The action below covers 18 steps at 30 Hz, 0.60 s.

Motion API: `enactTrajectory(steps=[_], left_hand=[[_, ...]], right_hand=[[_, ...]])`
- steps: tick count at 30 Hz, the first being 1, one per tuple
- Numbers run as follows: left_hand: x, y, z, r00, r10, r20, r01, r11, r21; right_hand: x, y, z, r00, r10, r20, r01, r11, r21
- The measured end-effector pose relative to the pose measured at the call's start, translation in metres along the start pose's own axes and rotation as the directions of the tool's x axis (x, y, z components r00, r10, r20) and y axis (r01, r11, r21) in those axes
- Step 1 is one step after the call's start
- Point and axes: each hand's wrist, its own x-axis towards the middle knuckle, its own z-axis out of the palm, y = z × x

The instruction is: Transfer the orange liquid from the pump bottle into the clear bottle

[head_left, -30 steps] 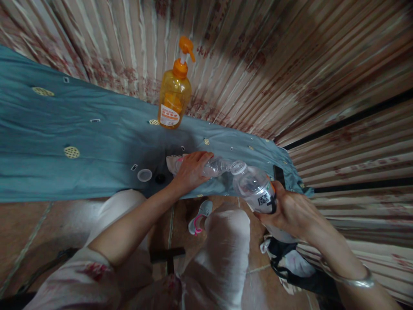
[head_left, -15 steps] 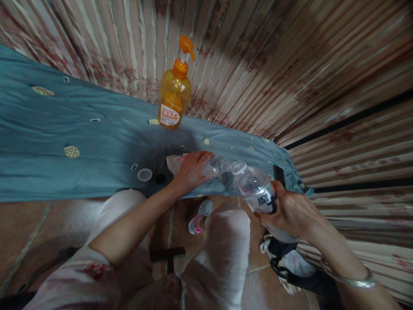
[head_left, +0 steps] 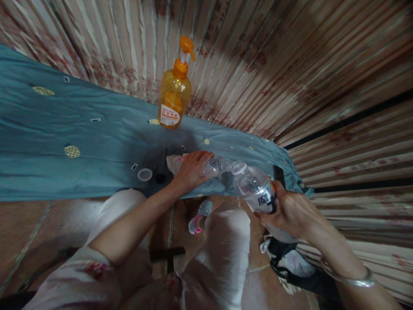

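Observation:
My left hand (head_left: 193, 170) is closed round a small clear plastic bottle (head_left: 214, 167), which lies on its side with its neck pointing right. My right hand (head_left: 287, 211) grips a larger clear plastic bottle (head_left: 254, 185) with a white label and a QR code. This one is tilted, its mouth up against the neck of the small bottle. Whether liquid passes between them I cannot tell. A pale round cap (head_left: 145, 174) and a small black cap (head_left: 160, 178) lie on the cloth left of my left hand.
An amber pump bottle (head_left: 174, 97) with an orange top stands on the teal tablecloth (head_left: 106, 137), near the pleated curtain (head_left: 129, 47). A dark flat object (head_left: 278, 174) lies by the right end. Below, a bag (head_left: 290, 262) rests by my right leg.

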Motion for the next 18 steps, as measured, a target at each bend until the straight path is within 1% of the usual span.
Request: enactTrajectory(steps=[7, 14, 18], left_hand=[[0.0008, 0.0028, -0.0035, 0.999, -0.023, 0.029, 0.023, 1.000, 0.006], [0.0002, 0.0016, -0.0016, 1.000, -0.013, 0.009, 0.013, 1.000, 0.003], [-0.0005, 0.0013, -0.0016, 1.000, -0.004, 0.011, 0.004, 1.000, 0.006]], right_hand=[[0.0009, -0.0007, -0.0028, 0.999, 0.008, 0.040, -0.008, 1.000, 0.005], [0.0010, 0.0009, -0.0014, 1.000, -0.010, -0.003, 0.010, 1.000, -0.015], [0.0010, 0.0024, -0.0008, 1.000, -0.021, 0.001, 0.021, 1.000, -0.007]])
